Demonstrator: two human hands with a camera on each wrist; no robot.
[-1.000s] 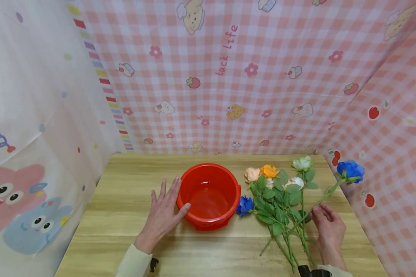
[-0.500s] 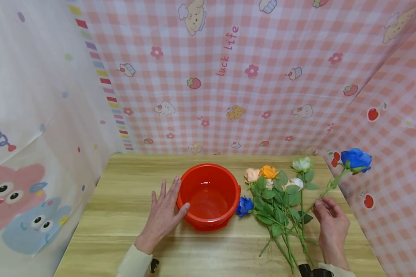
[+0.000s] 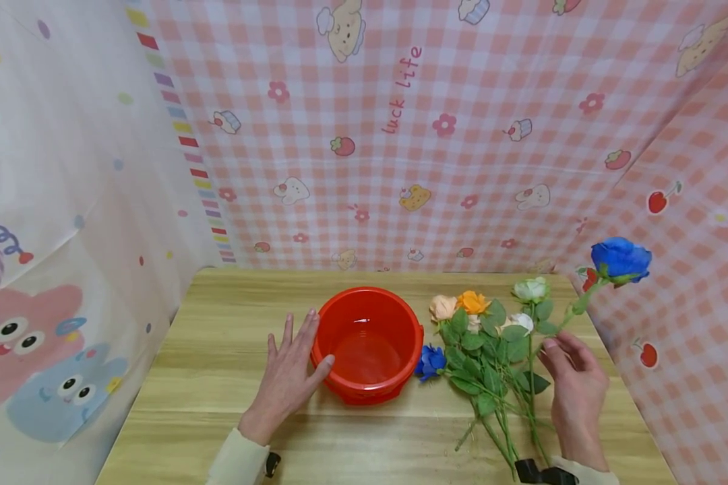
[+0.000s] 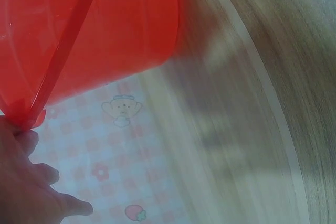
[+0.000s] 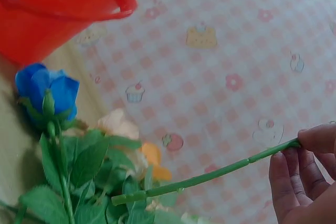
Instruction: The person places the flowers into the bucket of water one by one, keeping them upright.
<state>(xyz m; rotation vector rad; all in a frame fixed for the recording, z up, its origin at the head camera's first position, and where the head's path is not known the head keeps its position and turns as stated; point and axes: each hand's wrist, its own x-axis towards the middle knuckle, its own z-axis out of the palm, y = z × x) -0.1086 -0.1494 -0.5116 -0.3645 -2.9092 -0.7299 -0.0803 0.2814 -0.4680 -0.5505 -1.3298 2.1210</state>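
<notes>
At the red bucket, my left hand rests against the left side of its rim with fingers spread and straight. The left wrist view shows the fingers beside the bucket's lower rim. My right hand pinches the stem of a blue rose between thumb and fingers, its bloom raised to the upper right. In the right wrist view the cut end of the stem points left, above the other flowers. A second blue rose lies by the bucket's right side.
Several roses lie piled right of the bucket: a peach rose, an orange rose, a white rose and a pale green rose. Wooden table lies beneath. Patterned cloth hangs behind and at both sides.
My right hand has lifted the blue rose up and away from the pile, its stem coming clear of the other stems. My left hand stays at the bucket rim.
</notes>
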